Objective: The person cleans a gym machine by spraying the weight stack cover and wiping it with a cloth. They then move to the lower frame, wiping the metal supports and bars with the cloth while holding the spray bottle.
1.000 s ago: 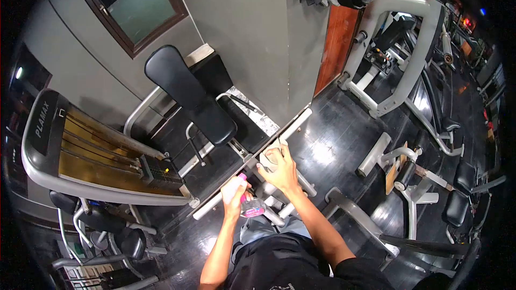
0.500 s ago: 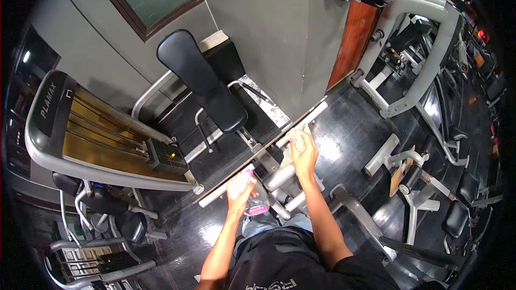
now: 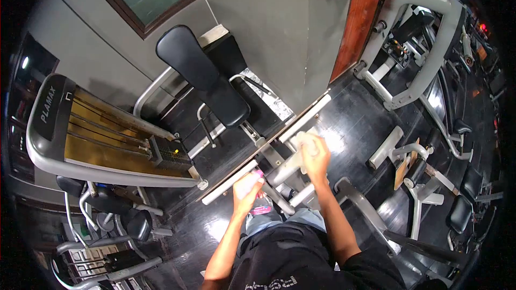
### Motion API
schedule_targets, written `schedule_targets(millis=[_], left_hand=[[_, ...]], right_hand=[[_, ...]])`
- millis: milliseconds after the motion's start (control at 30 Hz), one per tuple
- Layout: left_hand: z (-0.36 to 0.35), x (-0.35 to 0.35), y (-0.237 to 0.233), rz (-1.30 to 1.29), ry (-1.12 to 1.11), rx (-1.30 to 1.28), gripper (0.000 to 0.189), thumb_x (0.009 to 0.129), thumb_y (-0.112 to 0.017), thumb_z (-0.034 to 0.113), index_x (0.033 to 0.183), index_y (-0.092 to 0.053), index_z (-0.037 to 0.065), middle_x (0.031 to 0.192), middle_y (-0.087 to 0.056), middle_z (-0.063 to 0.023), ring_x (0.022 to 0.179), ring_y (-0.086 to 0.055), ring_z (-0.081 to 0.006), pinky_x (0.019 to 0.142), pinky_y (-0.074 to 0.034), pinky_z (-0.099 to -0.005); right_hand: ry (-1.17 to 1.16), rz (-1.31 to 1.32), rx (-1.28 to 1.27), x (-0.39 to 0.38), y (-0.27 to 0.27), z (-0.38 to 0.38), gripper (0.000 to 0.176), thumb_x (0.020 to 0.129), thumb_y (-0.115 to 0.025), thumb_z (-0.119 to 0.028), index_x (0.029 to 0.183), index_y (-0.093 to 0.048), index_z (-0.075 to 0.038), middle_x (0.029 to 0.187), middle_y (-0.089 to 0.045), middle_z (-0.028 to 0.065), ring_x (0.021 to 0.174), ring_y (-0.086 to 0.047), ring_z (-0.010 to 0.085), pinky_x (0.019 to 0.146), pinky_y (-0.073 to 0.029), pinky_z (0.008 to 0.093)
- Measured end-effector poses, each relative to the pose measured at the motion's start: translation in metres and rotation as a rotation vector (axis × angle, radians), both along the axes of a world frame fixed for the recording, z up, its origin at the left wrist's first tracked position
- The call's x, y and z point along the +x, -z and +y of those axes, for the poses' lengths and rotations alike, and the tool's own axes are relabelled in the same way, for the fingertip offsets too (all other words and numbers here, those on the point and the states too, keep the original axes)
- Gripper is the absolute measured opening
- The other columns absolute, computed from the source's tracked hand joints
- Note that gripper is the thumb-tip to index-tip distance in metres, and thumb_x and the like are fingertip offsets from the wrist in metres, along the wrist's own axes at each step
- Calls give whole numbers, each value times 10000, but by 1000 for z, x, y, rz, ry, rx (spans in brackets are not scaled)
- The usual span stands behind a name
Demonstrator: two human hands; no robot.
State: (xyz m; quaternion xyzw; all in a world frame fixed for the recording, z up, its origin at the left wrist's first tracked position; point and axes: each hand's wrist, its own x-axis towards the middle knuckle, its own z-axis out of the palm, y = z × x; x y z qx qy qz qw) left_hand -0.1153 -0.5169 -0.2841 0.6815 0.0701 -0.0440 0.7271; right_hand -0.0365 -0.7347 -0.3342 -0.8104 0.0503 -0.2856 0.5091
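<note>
My left hand (image 3: 245,190) is wrapped round a clear spray bottle (image 3: 262,208) with a pink nozzle and a pink label. The bottle hangs upright beside the light metal frame (image 3: 286,169) of a gym machine. In my right hand (image 3: 318,161) is a bunched pale cloth (image 3: 307,143), its fingers closed on it. That cloth overlaps the right side of the frame in this view. A long pale bar (image 3: 230,182) of the same frame runs just past my left hand.
A black padded seat with a tall backrest (image 3: 188,56) stands ahead, beside a weight-stack tower (image 3: 51,115) on the left. More grey machine frames (image 3: 430,59) stand at right, and a bench frame (image 3: 416,198) sits lower right. A grey wall (image 3: 263,21) lies ahead.
My right hand with the cloth has moved right and slightly down along the frame. My left hand has shifted a little right with the bottle. The whole view has also moved slightly.
</note>
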Motion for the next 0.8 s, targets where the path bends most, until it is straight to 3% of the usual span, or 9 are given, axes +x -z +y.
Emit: schedule_targets(millis=[100, 167, 200, 300, 367, 467, 667, 733, 800], left_hand=[[-17, 7, 2, -24, 21, 41, 110, 883, -628, 70, 878, -629, -40, 699, -589, -51, 520, -571, -116, 490, -454, -252], [-31, 17, -2, -50, 45, 127, 128, 882, -634, 97, 892, -635, -31, 718, -593, -42, 530, -579, -104, 484, -453, -258], [-36, 22, -2, -26, 85, 258, 148, 873, -645, 130, 893, -645, -17, 722, -598, -50, 542, -582, -92, 479, -445, -259], [-59, 38, -7, -52, 128, 440, 168, 863, -646, 149, 830, -626, -14, 699, -600, -103, 552, -599, -176, 507, -456, -317], [-67, 50, 5, -196, 131, 660, 215, 861, -635, 160, 761, -588, -24, 694, -589, -173, 594, -604, -311, 571, -466, -402], [-74, 66, 18, -405, 109, 836, 306, 904, -596, 228, 716, -541, -7, 603, -536, -129, 481, -575, -216, 487, -440, -361], [-75, 83, 28, -496, 126, 931, 304, 903, -596, 210, 714, -536, -20, 601, -538, -146, 489, -594, -244, 498, -459, -393], [-72, 82, 31, -286, 124, 814, 251, 861, -624, 162, 696, -550, -11, 667, -565, -190, 609, -589, -364, 582, -448, -435], [-66, 82, 35, -252, 131, 790, 263, 860, -628, 160, 679, -540, -8, 640, -553, -180, 579, -576, -348, 564, -436, -423]], right_hand=[[160, 49, 156, 4, 5, -25, 227, 812, -689, -77, 1027, -655, -11, 968, -683, 126, 875, -658, 211, 768, -509, 315], [18, 278, 557, 1, 13, -41, 212, 849, -669, -88, 1039, -644, 2, 954, -687, 76, 860, -630, 126, 755, -502, 272], [40, 277, 564, -3, 21, -43, 212, 849, -669, -88, 1039, -644, 2, 954, -687, 76, 860, -630, 126, 755, -502, 272], [-160, 281, 975, -22, 36, -43, 200, 872, -640, -80, 1056, -636, -1, 955, -667, 38, 853, -604, 94, 762, -489, 250], [-111, 281, 980, -33, 41, -40, 199, 873, -641, -92, 1051, -638, -3, 954, -664, 35, 855, -599, 89, 769, -483, 248], [-47, 306, 997, -50, 48, -34, 213, 861, -656, -126, 1042, -645, -14, 950, -658, 30, 867, -589, 88, 785, -466, 244], [18, 364, 853, -62, 58, -22, 226, 824, -679, -145, 1017, -661, -27, 924, -668, 21, 846, -589, 94, 771, -467, 258], [28, 368, 863, -61, 63, -20, 223, 821, -681, -141, 1009, -662, -22, 923, -675, 27, 860, -594, 96, 780, -468, 259], [31, 370, 848, -56, 61, -16, 236, 823, -688, -148, 1018, -656, -18, 935, -678, 36, 879, -602, 105, 795, -469, 260]])
